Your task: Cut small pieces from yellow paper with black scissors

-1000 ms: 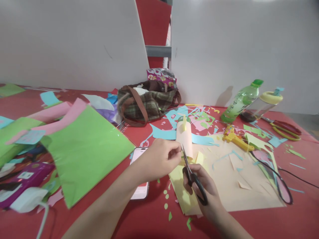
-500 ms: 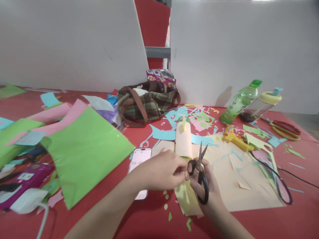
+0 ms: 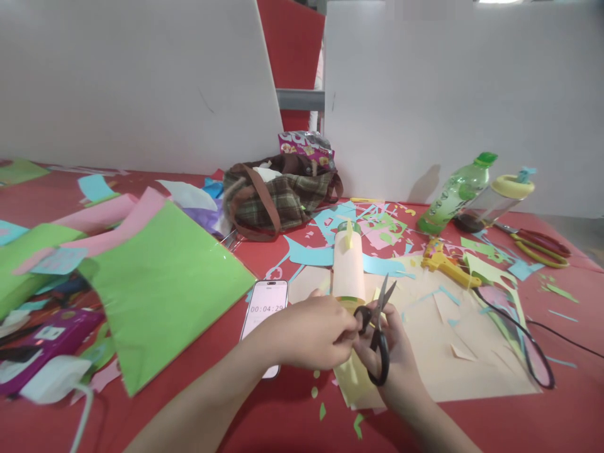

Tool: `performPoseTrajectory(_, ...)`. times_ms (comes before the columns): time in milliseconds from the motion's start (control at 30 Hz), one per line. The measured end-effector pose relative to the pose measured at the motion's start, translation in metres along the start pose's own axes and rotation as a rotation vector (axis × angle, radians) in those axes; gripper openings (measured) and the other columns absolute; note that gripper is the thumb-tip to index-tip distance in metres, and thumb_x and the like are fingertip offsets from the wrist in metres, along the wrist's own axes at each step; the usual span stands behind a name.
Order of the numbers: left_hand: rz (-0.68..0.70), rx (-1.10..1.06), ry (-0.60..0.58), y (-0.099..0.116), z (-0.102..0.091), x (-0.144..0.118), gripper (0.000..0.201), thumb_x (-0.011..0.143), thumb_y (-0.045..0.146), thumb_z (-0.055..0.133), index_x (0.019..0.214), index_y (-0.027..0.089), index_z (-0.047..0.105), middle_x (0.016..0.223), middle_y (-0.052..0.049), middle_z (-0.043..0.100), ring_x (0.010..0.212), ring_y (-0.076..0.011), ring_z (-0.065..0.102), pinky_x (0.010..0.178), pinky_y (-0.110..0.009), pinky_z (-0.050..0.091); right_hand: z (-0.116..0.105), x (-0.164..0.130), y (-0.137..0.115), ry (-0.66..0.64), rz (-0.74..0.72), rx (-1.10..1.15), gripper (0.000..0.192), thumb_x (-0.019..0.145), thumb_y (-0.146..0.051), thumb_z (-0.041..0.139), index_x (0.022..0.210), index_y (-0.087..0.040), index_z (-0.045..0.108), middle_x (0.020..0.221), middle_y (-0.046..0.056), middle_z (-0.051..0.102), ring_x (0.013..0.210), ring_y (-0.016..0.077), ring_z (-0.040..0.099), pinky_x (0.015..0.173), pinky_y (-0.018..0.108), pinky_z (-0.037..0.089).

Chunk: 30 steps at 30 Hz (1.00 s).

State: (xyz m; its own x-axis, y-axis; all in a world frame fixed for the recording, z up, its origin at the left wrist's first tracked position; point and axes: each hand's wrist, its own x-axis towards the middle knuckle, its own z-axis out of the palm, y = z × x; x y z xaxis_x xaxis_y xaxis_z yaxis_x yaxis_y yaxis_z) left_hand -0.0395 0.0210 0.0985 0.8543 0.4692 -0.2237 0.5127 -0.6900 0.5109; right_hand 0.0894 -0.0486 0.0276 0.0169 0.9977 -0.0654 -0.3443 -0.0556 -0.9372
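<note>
Since the shot from a second ago, the black scissors point(image 3: 377, 327) have swung round: back then the blades were closed on a bit of paper up by the left hand point(image 3: 314, 333), now they're open and pointing up and away, with both hands lower and closer together in front of the paper-wrapped tube point(image 3: 348, 264). So I'd guess a snip just finished and the piece is being re-gripped or turned. The left hand is curled shut, pinching something small right against the scissor handles, too hidden to name. The right hand point(image 3: 394, 352) is closed through the scissor loops. Under both hands, just this side of the tube, lies a pale yellow sheet point(image 3: 353, 380).

Room-wise: the phone point(image 3: 264, 314) sits just left of the tube, the green paper point(image 3: 165, 283) further left. Right of the tube there's a big beige sheet point(image 3: 448, 352), then the glue gun point(image 3: 446, 261) and its black cord point(image 3: 523, 336). The near table point(image 3: 495, 425) edge is out of view.
</note>
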Motion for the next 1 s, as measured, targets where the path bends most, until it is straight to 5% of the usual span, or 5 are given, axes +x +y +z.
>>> performPoseTrajectory(500, 0.034, -0.080, 0.095, -0.0014, -0.0012, 0.0016, 0.015, 0.065, 0.011, 0.041, 0.050, 0.015, 0.040, 0.043, 0.006, 0.037, 0.042, -0.0057, 0.036, 0.049, -0.019, 0.029, -0.0008, 0.0014, -0.0016, 0.047, -0.012, -0.032, 0.031, 0.069, -0.022, 0.063, 0.090, -0.027, 0.041, 0.075, -0.003, 0.047, 0.068, 0.0134, 0.048, 0.062, 0.025, 0.039)
performPoseTrajectory(1000, 0.044, -0.204, 0.125, -0.0052, 0.0027, 0.0037, 0.013, 0.066, 0.008, 0.042, 0.057, 0.015, 0.049, 0.048, 0.005, 0.045, 0.045, -0.0065, 0.039, 0.046, -0.019, 0.027, -0.0025, 0.0020, -0.0045, 0.097, -0.003, 0.020, 0.033, 0.067, -0.020, 0.064, 0.090, -0.028, 0.041, 0.076, -0.003, 0.046, 0.066, 0.0134, 0.046, 0.060, 0.025, 0.038)
